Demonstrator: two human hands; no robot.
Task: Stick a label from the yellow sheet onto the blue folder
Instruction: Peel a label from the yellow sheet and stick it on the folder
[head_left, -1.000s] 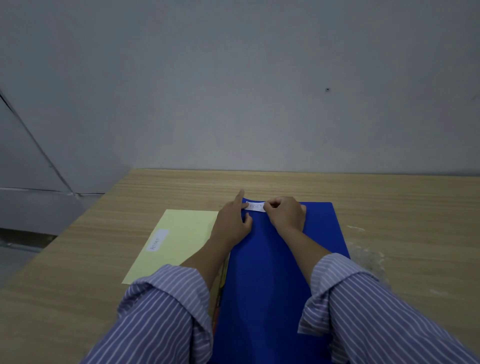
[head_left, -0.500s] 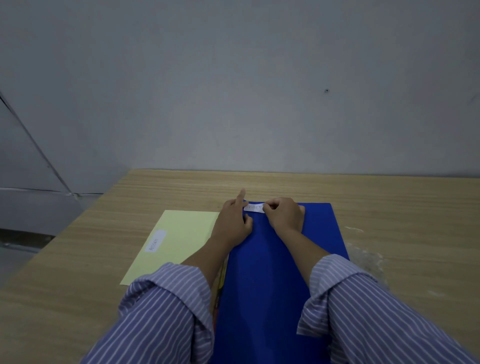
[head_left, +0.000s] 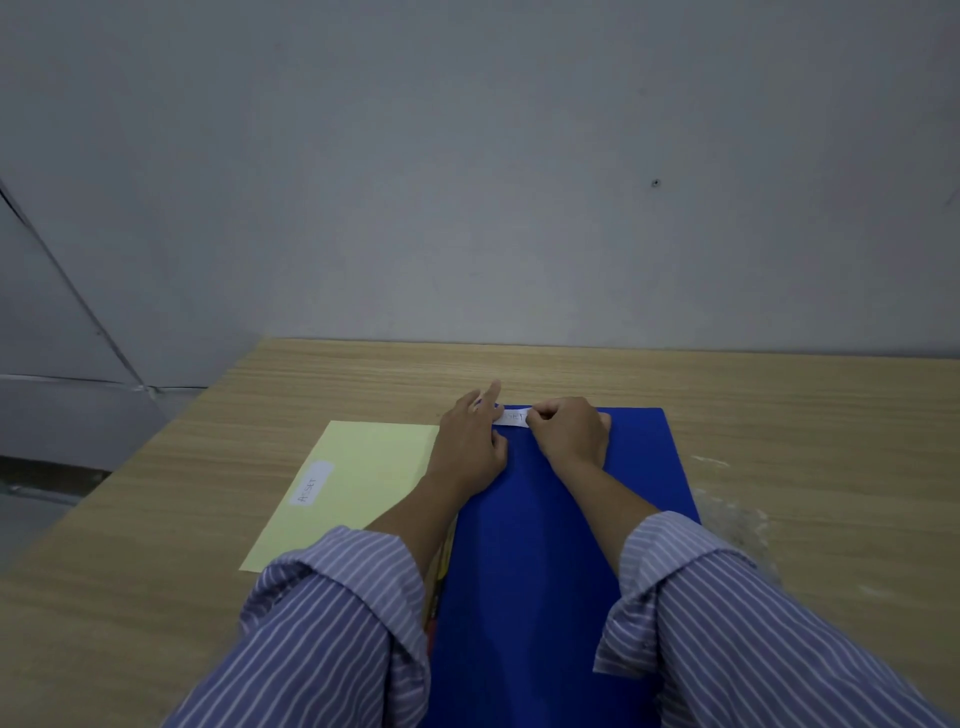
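Hands (head_left: 569, 434) flanking label (head_left: 511, 417) atop folder (head_left: 535, 545)

Folder (head_left: 550, 545) is a solid deep blue, the sheet (head_left: 374, 467) next to it a pale yellow with one white label (head_left: 311, 483) on it (dark lettering). Another white label (head_left: 511, 417) sits on the blue. Sleeves (head_left: 332, 623) are blue-grey with thin white stripes, table (head_left: 779, 405) light wood grain, wall (head_left: 467, 182) plain grey.
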